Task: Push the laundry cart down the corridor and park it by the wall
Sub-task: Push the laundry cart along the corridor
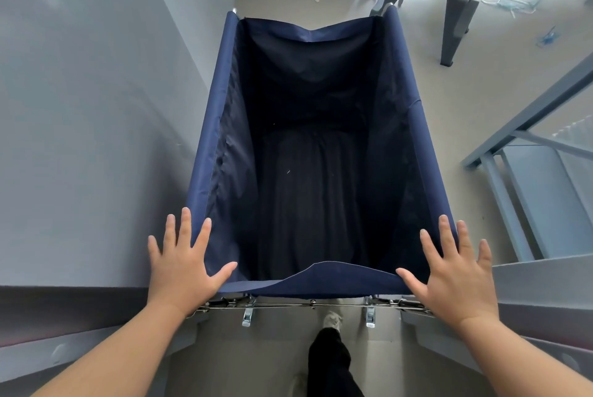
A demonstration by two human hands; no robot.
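**Flat palms on the near corners, cart nosing along the wall**

Both hands lie spread and flat, fingers apart, gripping nothing: the left hand (184, 263) on the near left corner, the right hand (455, 271) on the near right, likely so the push stays even and straight. Between them sags the blue fabric rim of the laundry cart (221, 127), apparently empty. Beyond the left fingertips the cart's side runs just beside the wall (96, 91). Farther off, past the right hand, stands a grey metal frame (455, 5).
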